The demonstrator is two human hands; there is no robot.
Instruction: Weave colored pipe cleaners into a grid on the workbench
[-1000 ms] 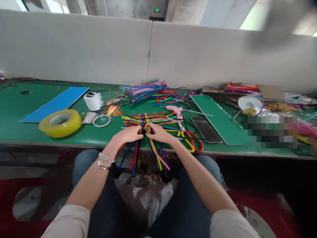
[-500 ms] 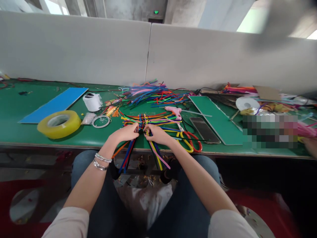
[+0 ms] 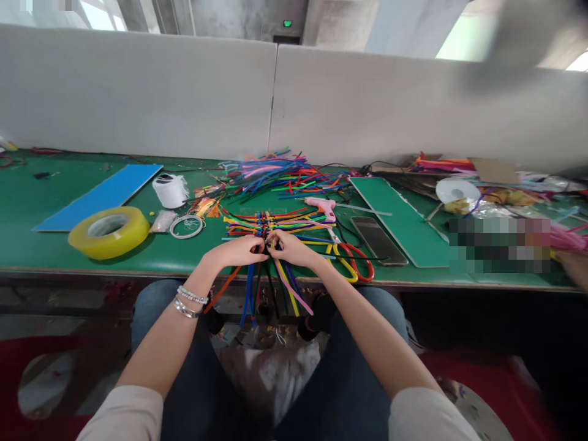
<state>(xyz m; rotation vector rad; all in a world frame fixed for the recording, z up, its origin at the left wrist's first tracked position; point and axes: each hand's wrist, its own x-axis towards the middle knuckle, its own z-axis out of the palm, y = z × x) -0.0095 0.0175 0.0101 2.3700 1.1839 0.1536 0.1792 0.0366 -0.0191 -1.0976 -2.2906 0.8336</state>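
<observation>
A woven piece of colourful pipe cleaners (image 3: 264, 222) lies near the table's front edge, their loose ends fanning out to both sides. My left hand (image 3: 241, 250) is at its near left side, thumb and fingers closing around a strand at the weave. Close beside it, my right hand (image 3: 290, 248) pinches pipe cleaners at the near right of the weave. Several loose ends, such as a pink pipe cleaner (image 3: 299, 295) and an orange one (image 3: 222, 290), hang over the edge below my hands. The fingertips partly cover the crossing point.
Scissors (image 3: 362, 262), a phone (image 3: 377, 240) and a pink glue gun (image 3: 321, 205) lie on the right. Yellow tape (image 3: 131, 233), a white roll (image 3: 170, 191) and a blue board (image 3: 103, 195) lie left. Behind is a pipe-cleaner pile (image 3: 280, 174). Another person's hand (image 3: 574, 266) shows far right.
My left hand has shifted slightly right, closer to my right hand. The hanging blue and black pipe cleaners have swung right and spread apart. My right hand stays nearly still.
</observation>
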